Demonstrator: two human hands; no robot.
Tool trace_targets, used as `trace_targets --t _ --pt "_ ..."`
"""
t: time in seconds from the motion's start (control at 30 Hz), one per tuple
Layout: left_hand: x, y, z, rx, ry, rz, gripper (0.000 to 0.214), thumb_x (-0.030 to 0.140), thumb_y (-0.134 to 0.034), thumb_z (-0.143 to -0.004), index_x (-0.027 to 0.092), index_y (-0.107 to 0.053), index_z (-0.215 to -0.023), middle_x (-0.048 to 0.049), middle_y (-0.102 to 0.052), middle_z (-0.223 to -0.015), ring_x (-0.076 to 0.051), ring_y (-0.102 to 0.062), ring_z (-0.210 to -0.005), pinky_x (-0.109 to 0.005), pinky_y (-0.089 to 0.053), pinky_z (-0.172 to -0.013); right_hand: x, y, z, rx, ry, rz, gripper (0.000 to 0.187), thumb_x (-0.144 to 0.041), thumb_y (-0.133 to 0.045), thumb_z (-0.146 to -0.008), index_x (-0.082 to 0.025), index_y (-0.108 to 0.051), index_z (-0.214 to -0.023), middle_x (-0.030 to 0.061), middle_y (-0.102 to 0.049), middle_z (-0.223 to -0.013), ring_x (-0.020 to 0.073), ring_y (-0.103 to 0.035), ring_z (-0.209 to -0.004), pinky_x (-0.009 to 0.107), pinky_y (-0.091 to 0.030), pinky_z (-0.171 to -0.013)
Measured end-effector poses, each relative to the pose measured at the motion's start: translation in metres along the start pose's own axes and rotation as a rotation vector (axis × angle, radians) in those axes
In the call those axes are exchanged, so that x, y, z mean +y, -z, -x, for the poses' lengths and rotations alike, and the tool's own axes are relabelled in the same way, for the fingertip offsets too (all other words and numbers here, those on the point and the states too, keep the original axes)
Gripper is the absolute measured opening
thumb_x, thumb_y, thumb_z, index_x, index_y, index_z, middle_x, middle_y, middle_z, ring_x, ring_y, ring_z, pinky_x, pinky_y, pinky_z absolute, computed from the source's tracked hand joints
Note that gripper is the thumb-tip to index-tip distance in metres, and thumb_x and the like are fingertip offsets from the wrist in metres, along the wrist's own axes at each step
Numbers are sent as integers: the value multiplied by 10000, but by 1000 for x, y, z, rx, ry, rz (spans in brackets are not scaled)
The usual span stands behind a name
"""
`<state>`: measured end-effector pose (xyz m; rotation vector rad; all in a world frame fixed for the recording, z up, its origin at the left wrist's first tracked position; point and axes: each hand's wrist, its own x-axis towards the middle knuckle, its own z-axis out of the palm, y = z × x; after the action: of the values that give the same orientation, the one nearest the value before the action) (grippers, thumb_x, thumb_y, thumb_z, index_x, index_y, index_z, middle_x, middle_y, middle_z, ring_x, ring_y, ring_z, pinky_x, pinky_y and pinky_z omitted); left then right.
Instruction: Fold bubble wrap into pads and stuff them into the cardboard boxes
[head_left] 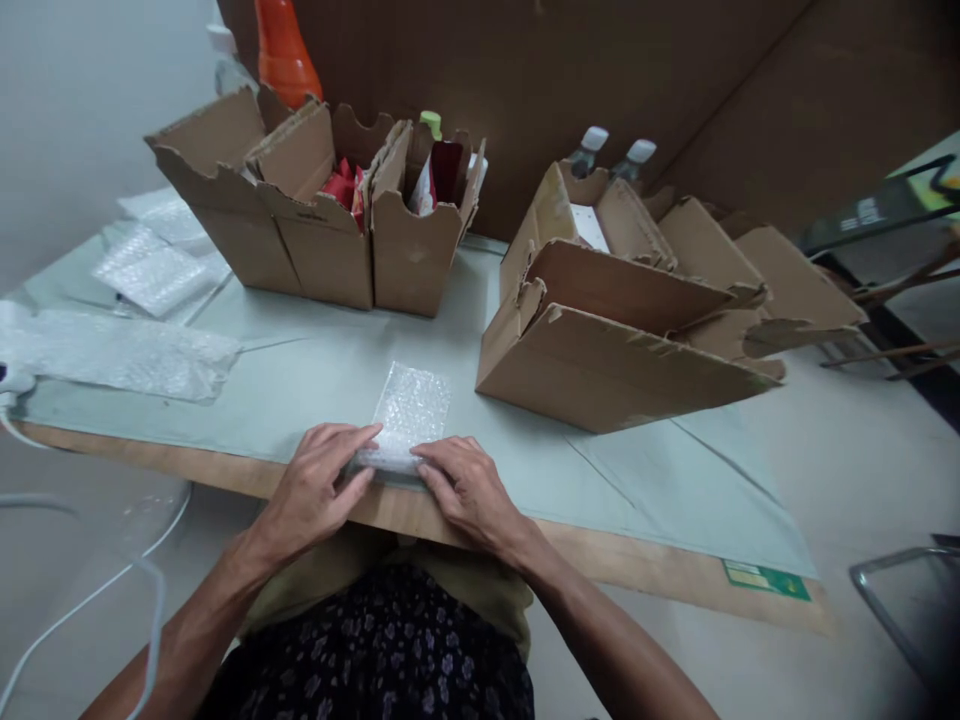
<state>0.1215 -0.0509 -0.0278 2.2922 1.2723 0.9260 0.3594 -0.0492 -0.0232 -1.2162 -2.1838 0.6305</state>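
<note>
Hands first, right at the lower middle of the frame. The left hand [319, 485] pinched the near, rolled-up end of the bubble wrap [409, 410] between forefinger and thumb. The right hand [469, 490] lay with its fingers spread over the same fold; its thumb was hidden, so I couldn't tell whether it gripped or only pressed.

The bubble wrap sat at the near edge of the table [315, 370], its far half lying flat and pointing away. It looked featherlight, soft and springy, the sort that would uncurl the instant pressure came off. It was slick plastic too, with bubbles that would pop under a hard squeeze. The best hold seemed to be that near roll, one hand at each end, firm but gentle. Whether anything was wrapped inside, I couldn't see.

At middle left lay loose bubble sheets [120, 350]. Beyond, at upper left, open cardboard boxes [300, 230] held red packets [341, 185]. At right of centre sprawled torn boxes [615, 340], with an orange bottle [285, 50] and white-capped bottles [592, 145] behind.
</note>
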Motion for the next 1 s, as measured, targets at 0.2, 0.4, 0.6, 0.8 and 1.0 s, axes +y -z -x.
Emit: trace_targets --t 0.2,0.4,0.6,0.8,1.0 --pt "-15 -19 -16 7 164 -14 398 256 -556 -935 154 -615 -1315 -34 -666 -834 -210 -622 -774 -379 -531 -774 -10 8 7 202 40 222 246 -224 -566 -979 -179 -654 -1204 127 -710 -1207 262 -630 -1073 419 -466 -893" --pt "-12 -20 -21 74 98 -144 362 283 -555 -952 143 -622 -1278 -127 -685 -1066 -282 -632 -988 -453 -521 -879 -5 4 -5 -73 152 385 250 -223 -578 -975 -178 -646 -1211 120 -714 -1202 283 -596 -1106 466 -418 -951" --pt "-2 -5 -10 19 -51 -28 395 192 -573 -950 217 -565 -1345 -72 -711 -1103 -244 -625 -1075 -415 -487 -958 1 6 -5 -44 19 118 246 -203 -552 -1013 -204 -652 -1237 45 -768 -1107 207 -658 -986 381 -447 -932" --pt "-14 -24 -33 64 89 -106 340 268 -561 -948 144 -633 -1256 -87 -715 -935 -252 -635 -876 -428 -525 -838 -4 11 -2 34 25 367 285 -276 -593 -980 -195 -650 -1247 124 -688 -1241 283 -602 -1074 444 -438 -916" --pt "-3 -24 -29 194 439 179 463 448 -607 -895 151 -639 -1248 -121 -725 -1076 -260 -679 -941 -453 -564 -870 10 5 -16 -22 10 317 233 -197 -610 -957 -187 -680 -1179 97 -748 -1135 273 -638 -1018 446 -450 -909"
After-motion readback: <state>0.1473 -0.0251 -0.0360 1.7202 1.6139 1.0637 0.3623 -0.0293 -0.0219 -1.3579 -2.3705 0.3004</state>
